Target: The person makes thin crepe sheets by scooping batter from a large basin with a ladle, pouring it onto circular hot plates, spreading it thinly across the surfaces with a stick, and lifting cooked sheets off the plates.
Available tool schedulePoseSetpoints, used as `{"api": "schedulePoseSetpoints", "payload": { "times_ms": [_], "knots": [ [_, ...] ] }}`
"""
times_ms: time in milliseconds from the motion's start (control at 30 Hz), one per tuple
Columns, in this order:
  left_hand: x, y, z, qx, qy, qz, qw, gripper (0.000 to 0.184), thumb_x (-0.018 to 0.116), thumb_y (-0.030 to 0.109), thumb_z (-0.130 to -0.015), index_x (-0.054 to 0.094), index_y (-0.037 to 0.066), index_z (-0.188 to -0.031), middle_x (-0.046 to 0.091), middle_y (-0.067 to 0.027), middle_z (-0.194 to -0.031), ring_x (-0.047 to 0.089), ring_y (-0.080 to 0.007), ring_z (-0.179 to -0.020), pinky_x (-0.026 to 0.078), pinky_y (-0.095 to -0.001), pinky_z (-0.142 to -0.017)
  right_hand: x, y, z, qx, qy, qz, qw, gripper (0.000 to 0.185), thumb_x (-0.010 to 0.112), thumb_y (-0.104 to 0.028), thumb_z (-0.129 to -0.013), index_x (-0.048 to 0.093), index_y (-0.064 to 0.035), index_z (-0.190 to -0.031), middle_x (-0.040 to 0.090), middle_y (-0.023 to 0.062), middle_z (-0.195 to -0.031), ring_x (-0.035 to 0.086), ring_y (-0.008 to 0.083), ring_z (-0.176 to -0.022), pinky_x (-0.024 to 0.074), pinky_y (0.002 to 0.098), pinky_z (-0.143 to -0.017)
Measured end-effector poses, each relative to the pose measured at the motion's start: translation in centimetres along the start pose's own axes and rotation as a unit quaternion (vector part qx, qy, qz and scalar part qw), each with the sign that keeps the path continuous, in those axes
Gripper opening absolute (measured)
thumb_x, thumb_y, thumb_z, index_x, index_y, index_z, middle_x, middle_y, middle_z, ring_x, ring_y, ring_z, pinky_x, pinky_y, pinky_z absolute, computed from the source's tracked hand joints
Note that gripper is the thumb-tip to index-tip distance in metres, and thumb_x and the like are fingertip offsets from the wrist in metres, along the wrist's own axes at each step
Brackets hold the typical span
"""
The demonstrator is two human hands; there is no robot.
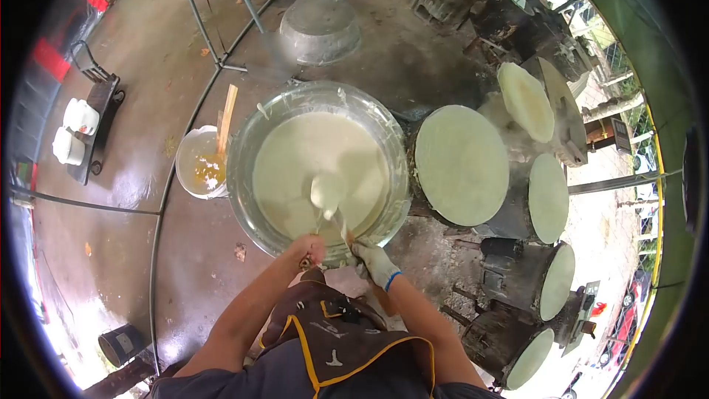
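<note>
Already a good part seems done: pale rounds [462, 166] cover four stove tops to the right of the basin [241, 159], reaching nearly to their edges. A fifth pale sheet [526, 102] lies off-centre, over the left edge of a grey griddle [566, 112], and looks loose from it, though you can hardly tell from here how cooked it is. As for what is left, the batter [295, 155] fills a wide pool in the basin, so plenty seems to remain to be used.

Your bare left hand [310, 250] is closed at the basin's near edge, apparently around the thin handle of the ladle [325, 191]. Your gloved right hand [375, 262] is wrapped around a wooden stick [344, 230] just right of it. The ladle's pale cup sits beyond both fists, over the near half of the pool, and the stick's coated tip is close beside it; whether they touch, you cannot tell. Past the basin's left edge stands a white bucket [184, 166].
</note>
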State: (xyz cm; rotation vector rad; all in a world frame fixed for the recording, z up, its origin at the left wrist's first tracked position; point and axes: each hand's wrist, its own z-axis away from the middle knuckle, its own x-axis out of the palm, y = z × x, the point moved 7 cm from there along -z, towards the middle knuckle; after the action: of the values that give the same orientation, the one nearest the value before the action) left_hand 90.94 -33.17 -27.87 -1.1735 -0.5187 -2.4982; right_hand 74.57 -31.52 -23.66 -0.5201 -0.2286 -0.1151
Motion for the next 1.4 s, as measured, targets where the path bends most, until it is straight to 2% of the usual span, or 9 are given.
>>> {"api": "schedulePoseSetpoints", "payload": {
  "times_ms": [233,300,467,667,833,967,1167,1300,1400],
  "knots": [
    [26.4,13.9,10.3,0.171,-0.15,-0.109,0.968,0.009,0.051,0.012,-0.092,0.046,0.012,-0.085,0.029,0.0053,-0.052,0.026,-0.005,-0.036,0.022,-0.0222,-0.032,7.7,-20.1,13.4,-0.283,-0.104,-0.154,0.941,0.029,0.051,-0.029,-0.096,0.049,-0.0191,-0.124,0.047,0.0013,-0.059,0.033,0.009,-0.032,0.0253,0.0217,-0.03],
    [30.6,15.9,12.5,0.231,-0.181,-0.194,0.936,0.01,0.052,0.009,-0.091,0.044,0.013,-0.094,0.031,0.0045,-0.054,0.028,-0.0048,-0.037,0.023,-0.0222,-0.032,7.7,-23.3,19.3,-0.383,-0.191,-0.186,0.885,0.026,0.05,-0.019,-0.094,0.051,-0.0068,-0.117,0.05,0.0013,-0.062,0.041,0.0082,-0.04,0.0307,0.0221,-0.034],
    [33.8,12.9,14.0,0.258,-0.012,-0.423,0.868,0.014,0.052,0.008,-0.087,0.041,0.009,-0.095,0.037,0.0015,-0.055,0.036,-0.0071,-0.038,0.028,-0.0243,-0.033,1.0,-19.9,25.9,-0.444,0.027,-0.177,0.878,0.034,0.049,-0.015,-0.094,0.049,-0.0014,-0.125,0.054,0.0028,-0.066,0.046,0.0087,-0.046,0.0343,0.0209,-0.038],
    [32.6,-4.7,8.3,0.02,-0.057,-0.571,0.819,0.01,0.052,0.009,-0.088,0.043,0.009,-0.086,0.036,0.0019,-0.055,0.035,-0.0071,-0.038,0.029,-0.0249,-0.033,-10.8,-2.6,31.5,-0.395,0.291,-0.15,0.859,0.043,0.049,-0.022,-0.097,0.045,-0.0107,-0.138,0.065,0.0083,-0.077,0.06,0.0156,-0.061,0.0469,0.0268,-0.055],
    [35.2,-29.0,10.5,-0.399,-0.155,-0.302,0.852,0.021,0.046,0.011,-0.095,0.041,0.012,-0.075,0.032,0.006,-0.054,0.029,-0.0021,-0.037,0.025,-0.0202,-0.032,-18.6,22.8,38.6,-0.35,0.611,0.118,0.7,0.043,0.05,-0.025,-0.095,0.047,-0.0207,-0.138,0.066,0.0089,-0.102,0.064,0.0209,-0.084,0.0497,0.0325,-0.073],
    [34.1,-46.1,13.8,-0.583,-0.123,-0.232,0.769,0.026,0.041,0.014,-0.098,0.039,0.013,-0.072,0.033,0.0057,-0.057,0.029,-0.0024,-0.038,0.027,-0.0195,-0.033,-12.4,46.3,51.8,-0.04,0.622,0.06,0.779,0.044,0.05,-0.032,-0.093,0.047,-0.0268,-0.136,0.061,0.0171,-0.115,0.06,0.0338,-0.103,0.0476,0.0385,-0.088],
    [29.2,-65.0,22.1,-0.649,-0.239,-0.488,0.533,0.011,0.049,0.008,-0.093,0.045,0.01,-0.082,0.032,0.006,-0.057,0.029,-0.0019,-0.039,0.027,-0.0197,-0.033,0.9,64.0,55.3,-0.008,0.68,-0.164,0.714,0.042,0.047,-0.038,-0.093,0.049,-0.0291,-0.135,0.065,0.0163,-0.106,0.063,0.0336,-0.098,0.0483,0.0398,-0.085],
    [28.2,-74.2,29.8,-0.675,-0.363,-0.536,0.354,0.006,0.049,0.005,-0.092,0.045,0.01,-0.09,0.035,0.0039,-0.058,0.03,-0.0042,-0.039,0.028,-0.0212,-0.033,2.6,68.5,54.9,-0.03,0.742,-0.345,0.574,0.043,0.053,-0.029,-0.093,0.05,-0.0198,-0.135,0.068,0.0133,-0.101,0.066,0.0285,-0.089,0.0509,0.0352,-0.08],
    [26.3,-79.8,32.5,-0.58,-0.514,-0.583,0.243,0.007,0.049,0.005,-0.092,0.043,0.009,-0.095,0.038,0.0025,-0.059,0.033,-0.0057,-0.038,0.029,-0.0221,-0.034,3.3,74.6,50.0,-0.178,0.74,-0.603,0.24,0.041,0.052,-0.022,-0.095,0.05,-0.0186,-0.136,0.06,0.0044,-0.076,0.056,0.014,-0.057,0.0482,0.0263,-0.055]
  ]
}}
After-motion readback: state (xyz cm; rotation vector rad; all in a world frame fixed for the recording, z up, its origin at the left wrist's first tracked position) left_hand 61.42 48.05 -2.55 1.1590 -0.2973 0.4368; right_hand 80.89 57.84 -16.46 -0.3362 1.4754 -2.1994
